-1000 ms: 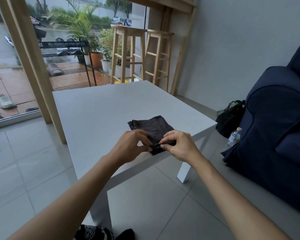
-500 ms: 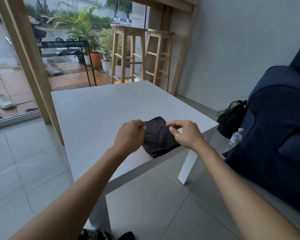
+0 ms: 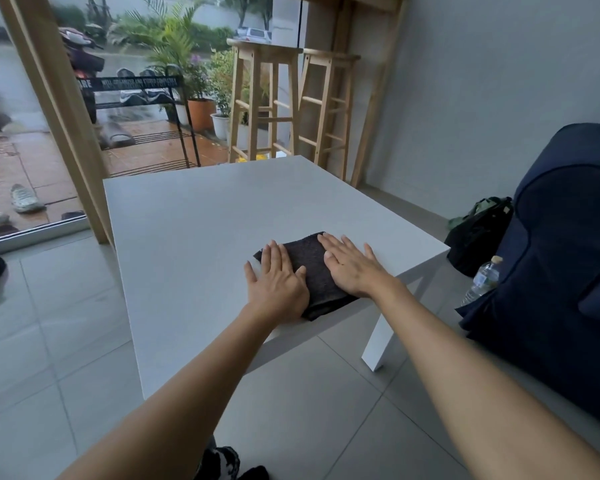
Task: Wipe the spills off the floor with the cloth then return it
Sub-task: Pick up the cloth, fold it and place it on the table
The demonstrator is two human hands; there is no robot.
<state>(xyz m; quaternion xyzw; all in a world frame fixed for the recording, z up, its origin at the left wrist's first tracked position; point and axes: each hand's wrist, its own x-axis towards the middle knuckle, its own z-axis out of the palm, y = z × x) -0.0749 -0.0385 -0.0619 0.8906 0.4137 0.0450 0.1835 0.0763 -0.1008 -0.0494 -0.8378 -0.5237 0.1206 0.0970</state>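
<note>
With both palms flat on the folded cloth (image 3: 314, 271), the step in hand looks like the last bit of the return: pressing the fold down on the table (image 3: 201, 237). To do it well, keep the pressure even and straight down, no sideways push, since the cloth sits right at the table's near edge and a shove toward the person would likely tip it off. Smooth from the middle outward so the layers stay stacked, then lift both hands straight up so nothing drags.

Left hand (image 3: 276, 285): fingers straight and spread, lying on the cloth's left side, with some fingers on the tabletop beside it. Right hand (image 3: 352, 268): fingers straight, flat on the cloth's right side, fingertips reaching past its far edge. Neither hand grips or pinches anything. The hands are apart, with a strip of cloth showing between them.

Cloth: dark charcoal, nubby towel-like texture, folded into a compact thick rectangle, angled a bit to the table edge, its near corner at or just over that edge. Whether it is damp cannot be told. No spill shows on the grey tiled floor (image 3: 32, 358) beside the table.
</note>
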